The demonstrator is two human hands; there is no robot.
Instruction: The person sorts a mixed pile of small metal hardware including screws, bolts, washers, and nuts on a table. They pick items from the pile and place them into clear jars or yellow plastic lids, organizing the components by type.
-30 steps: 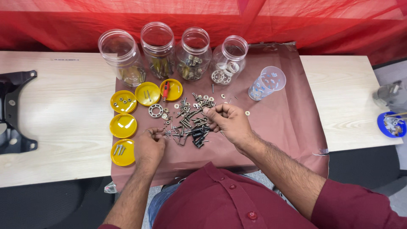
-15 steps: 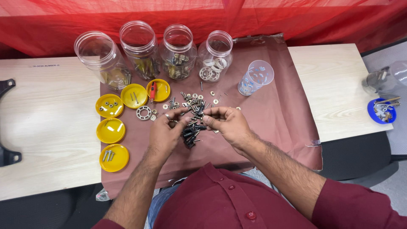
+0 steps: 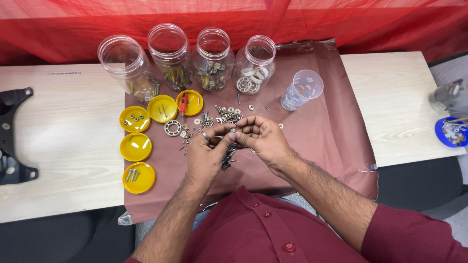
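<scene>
Left hand (image 3: 204, 151) and right hand (image 3: 263, 137) meeting fingertip to fingertip, pinched on a small nut (image 3: 233, 130), raised just above the hardware pile (image 3: 222, 119) for close handling; jars (image 3: 213, 58) beyond the pile, yellow lids (image 3: 136, 147) left of it.

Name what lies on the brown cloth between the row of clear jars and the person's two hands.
In the head view, a scatter of small nuts, washers and screws lies between the jars and the left hand and right hand.
</scene>
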